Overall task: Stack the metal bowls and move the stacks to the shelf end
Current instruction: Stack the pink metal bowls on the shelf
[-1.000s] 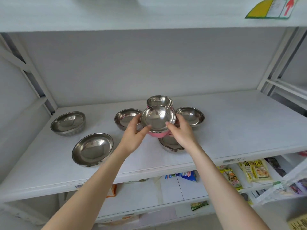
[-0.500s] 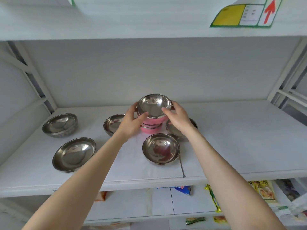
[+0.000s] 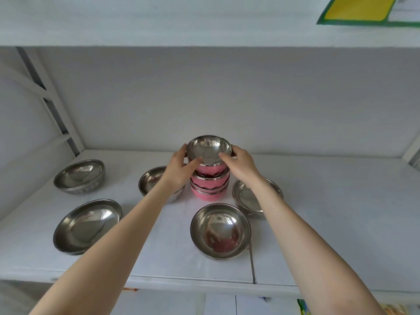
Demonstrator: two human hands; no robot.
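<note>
A stack of three pink-sided metal bowls (image 3: pixel 209 187) stands at the middle of the white shelf (image 3: pixel 341 223). My left hand (image 3: pixel 179 169) and my right hand (image 3: pixel 241 162) grip the top pink bowl (image 3: pixel 208 148) by its rim from both sides. A plain steel bowl (image 3: pixel 220 230) sits in front of the stack. Another steel bowl (image 3: pixel 252 198) lies to the right, partly under my right forearm. A third bowl (image 3: pixel 150 180) sits left of the stack, half hidden by my left wrist. Two wider steel bowls rest at the far left, one at the front (image 3: pixel 87 226) and one behind it (image 3: pixel 79 176).
The shelf's back wall (image 3: pixel 227 98) rises close behind the stack. A metal upright frame (image 3: pixel 52 105) closes the left end. The upper shelf (image 3: pixel 181 21) hangs overhead with a yellow and green label (image 3: pixel 356 10). Packaged goods (image 3: pixel 304 306) show on the shelf below.
Both hands carried the top pink bowl back and set it onto the other pink bowls. The view tilted up and closer, so the front steel bowl is now uncovered.
</note>
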